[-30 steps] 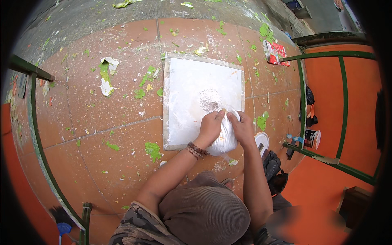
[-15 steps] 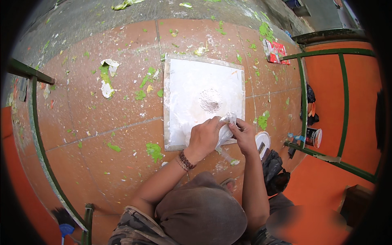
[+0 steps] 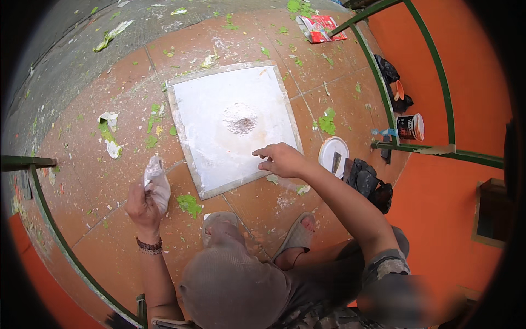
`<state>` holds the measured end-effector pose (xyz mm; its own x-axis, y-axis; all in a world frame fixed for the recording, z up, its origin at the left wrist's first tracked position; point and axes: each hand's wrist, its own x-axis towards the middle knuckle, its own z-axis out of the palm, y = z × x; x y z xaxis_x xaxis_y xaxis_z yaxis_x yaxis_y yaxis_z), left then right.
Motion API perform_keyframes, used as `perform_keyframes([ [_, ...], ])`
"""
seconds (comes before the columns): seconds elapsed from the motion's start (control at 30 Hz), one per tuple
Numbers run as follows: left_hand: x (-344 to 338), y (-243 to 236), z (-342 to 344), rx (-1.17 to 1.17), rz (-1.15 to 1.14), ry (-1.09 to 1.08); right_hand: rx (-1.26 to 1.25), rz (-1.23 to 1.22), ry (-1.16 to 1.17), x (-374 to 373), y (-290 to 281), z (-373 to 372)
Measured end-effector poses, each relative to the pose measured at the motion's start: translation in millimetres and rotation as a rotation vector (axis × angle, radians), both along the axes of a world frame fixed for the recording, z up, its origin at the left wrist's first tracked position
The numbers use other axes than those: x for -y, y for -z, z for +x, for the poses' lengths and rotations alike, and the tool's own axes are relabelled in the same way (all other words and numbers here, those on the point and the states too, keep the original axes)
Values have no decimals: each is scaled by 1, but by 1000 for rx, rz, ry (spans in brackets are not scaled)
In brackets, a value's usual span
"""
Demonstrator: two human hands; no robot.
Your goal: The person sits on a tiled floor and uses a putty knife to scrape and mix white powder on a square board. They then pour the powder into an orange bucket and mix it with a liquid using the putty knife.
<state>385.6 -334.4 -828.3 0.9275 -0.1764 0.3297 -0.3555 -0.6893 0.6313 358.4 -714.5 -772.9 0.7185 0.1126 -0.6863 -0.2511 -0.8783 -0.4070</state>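
Note:
A white square board with a greyish border lies on the tiled floor. Near its middle is a small heap of pale powder. Off the board's left side, my left hand grips a crumpled clear plastic bag with white stuff inside. Over the near right part of the board reaches my right hand, its index finger and thumb stretched out and apart, holding nothing. Whether its fingertips touch the board I cannot tell.
Right of the board lie a white round lid with a flat tool on it and a black plastic bag. A paint bucket stands by the green metal frame. Green paint flakes and a red packet litter the floor.
My hands have parted. The left one has carried the plastic bag leftward off the board, while the right one has let go of it and stretched out over the board. The view has shifted.

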Motion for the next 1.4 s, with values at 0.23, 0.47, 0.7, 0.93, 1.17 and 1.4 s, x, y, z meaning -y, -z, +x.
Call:
perform_keyframes([
  [0.23, -53, 31, -9, -46, 233, -49, -178, -617, -119, 177, -71, -63],
  [0.47, -37, 4, -14, -161, 188, -162, 66, -459, 685, 161, 17, -193],
  [0.7, -33, -21, -14, -190, 229, -156, 395, -453, 933, 151, 73, -261],
  [0.93, 18, -43, -13, 195, 303, 291, 449, 37, 902, 155, -67, -152],
  [1.17, 94, 25, -13, -152, 335, 446, 570, -40, 283, 107, -131, -26],
  [1.4, 113, 57, -14, -210, 277, 301, 537, 42, 324, 51, -48, 12],
])
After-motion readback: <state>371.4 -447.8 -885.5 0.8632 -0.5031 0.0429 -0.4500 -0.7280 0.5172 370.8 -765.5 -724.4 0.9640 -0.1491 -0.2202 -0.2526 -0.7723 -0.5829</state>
